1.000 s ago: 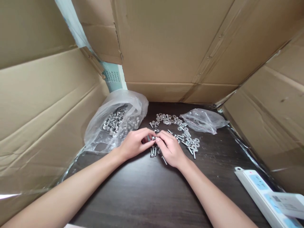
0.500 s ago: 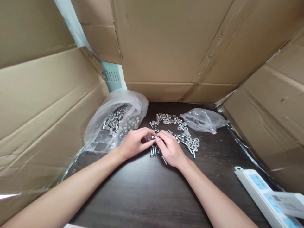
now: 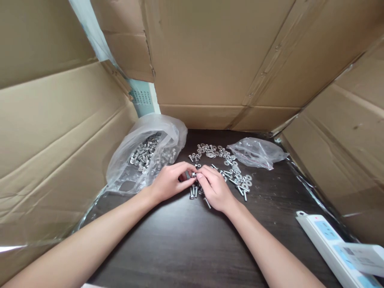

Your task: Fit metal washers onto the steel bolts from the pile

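Between my fingertips is a small silver bolt (image 3: 193,175) with what looks like a nut or washer on it. My left hand (image 3: 174,181) pinches it from the left, and my right hand (image 3: 214,186) grips its other end, hiding part of it. Just below the fingers, several bolts (image 3: 193,192) lie on the dark table (image 3: 180,244). Behind and right of my right hand spread loose washers (image 3: 248,180), nuts and bolts. An open plastic bag (image 3: 171,126) holding many metal fasteners (image 3: 144,154) stands left of and behind my left hand.
A crumpled clear bag (image 3: 258,152) lies at the back right. The white power strip (image 3: 324,244) is at the lower right, with a pale plug or adapter (image 3: 363,258) on it. Cardboard walls (image 3: 210,60) enclose the table on the left, back and right.
Both hands stay in nearly the same place, with the bolt still between them. Slightly less of the bolt shows between the fingertips.
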Motion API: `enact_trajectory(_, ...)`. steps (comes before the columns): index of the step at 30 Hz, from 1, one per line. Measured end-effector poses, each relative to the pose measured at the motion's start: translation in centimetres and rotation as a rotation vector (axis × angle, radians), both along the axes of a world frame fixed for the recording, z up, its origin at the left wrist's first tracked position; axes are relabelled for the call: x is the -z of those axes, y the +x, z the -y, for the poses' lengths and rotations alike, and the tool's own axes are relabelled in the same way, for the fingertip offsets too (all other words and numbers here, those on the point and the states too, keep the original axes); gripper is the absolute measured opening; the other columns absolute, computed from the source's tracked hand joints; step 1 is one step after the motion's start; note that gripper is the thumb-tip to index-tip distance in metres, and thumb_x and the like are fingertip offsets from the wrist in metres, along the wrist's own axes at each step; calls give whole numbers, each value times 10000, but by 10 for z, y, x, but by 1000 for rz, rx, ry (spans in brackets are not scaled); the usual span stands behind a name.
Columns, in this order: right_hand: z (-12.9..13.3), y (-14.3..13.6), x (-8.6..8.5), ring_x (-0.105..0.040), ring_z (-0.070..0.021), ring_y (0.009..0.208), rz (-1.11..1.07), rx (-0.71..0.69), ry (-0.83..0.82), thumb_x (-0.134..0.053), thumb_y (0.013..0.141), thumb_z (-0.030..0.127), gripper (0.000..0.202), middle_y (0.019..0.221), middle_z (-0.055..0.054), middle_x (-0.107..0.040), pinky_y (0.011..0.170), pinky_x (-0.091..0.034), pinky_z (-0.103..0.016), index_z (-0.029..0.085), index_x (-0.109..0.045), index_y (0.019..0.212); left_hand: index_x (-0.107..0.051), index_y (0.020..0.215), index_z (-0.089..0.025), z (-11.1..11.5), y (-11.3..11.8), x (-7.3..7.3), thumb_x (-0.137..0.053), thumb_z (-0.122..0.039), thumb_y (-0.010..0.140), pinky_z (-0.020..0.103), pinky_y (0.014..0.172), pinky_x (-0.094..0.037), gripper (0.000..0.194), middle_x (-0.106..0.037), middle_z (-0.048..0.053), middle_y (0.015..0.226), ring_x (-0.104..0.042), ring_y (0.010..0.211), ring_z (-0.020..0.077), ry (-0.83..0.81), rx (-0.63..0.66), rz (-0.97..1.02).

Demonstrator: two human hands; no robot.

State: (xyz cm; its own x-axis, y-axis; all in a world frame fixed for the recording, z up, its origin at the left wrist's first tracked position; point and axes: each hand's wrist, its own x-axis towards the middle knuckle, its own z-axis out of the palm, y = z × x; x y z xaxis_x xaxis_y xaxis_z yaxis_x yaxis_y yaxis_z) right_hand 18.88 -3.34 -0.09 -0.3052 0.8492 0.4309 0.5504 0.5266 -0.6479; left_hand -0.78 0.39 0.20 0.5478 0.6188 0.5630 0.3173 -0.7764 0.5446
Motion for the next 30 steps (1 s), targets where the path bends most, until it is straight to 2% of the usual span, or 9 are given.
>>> enact_trajectory(13, 2, 0, -2, -583, -196, 824, -3, -13, -18, -463, 1024, 212, 173, 868, -35, -615, 770, -419, -340, 205, -601, 920, -671, 1051, -184, -1, -1, 2, -672, -221, 951, 214, 664, -550, 106, -730, 9, 928, -657, 666, 100, -6, -7, -13)
enact_trajectory(30, 2, 0, -2, -591, -207, 838, 9, 16, -26, -478, 1008, 219, 135, 911, -46, -628, 783, -445, -353, 208, -602, 956, -672, 1034, -190, -1, -2, 2, -678, -223, 945, 215, 675, -538, 94, -718, 0, 908, -659, 687, 106, -49, -5, -42)
